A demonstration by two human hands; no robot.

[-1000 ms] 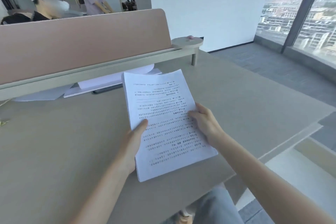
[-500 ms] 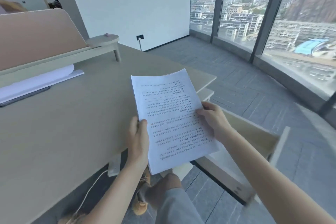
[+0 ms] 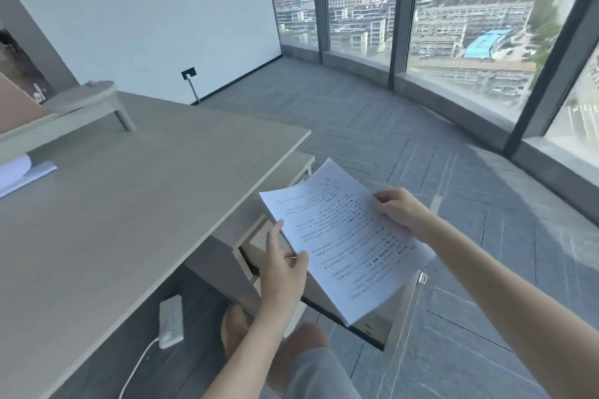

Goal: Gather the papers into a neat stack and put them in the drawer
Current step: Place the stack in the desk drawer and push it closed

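A squared stack of printed white papers (image 3: 346, 236) hangs in the air, off the desk's right end and over the pulled-out drawer (image 3: 249, 248). My right hand (image 3: 400, 210) grips the stack's right edge, thumb on top. My left hand (image 3: 283, 266) holds the stack's lower left edge with the fingers underneath. The drawer belongs to a low beige cabinet beside the desk; the stack and my hands hide most of its inside.
The beige desk (image 3: 129, 204) fills the left side. More white sheets (image 3: 19, 172) lie at its far left under a raised shelf (image 3: 81, 100). A white power strip (image 3: 170, 321) lies on the floor under the desk. My knee and a brown shoe (image 3: 235, 330) are below the stack.
My view has swung right and down from the desk to the cabinet. The stack has travelled from above the desk top to above the open drawer, both hands still on it.
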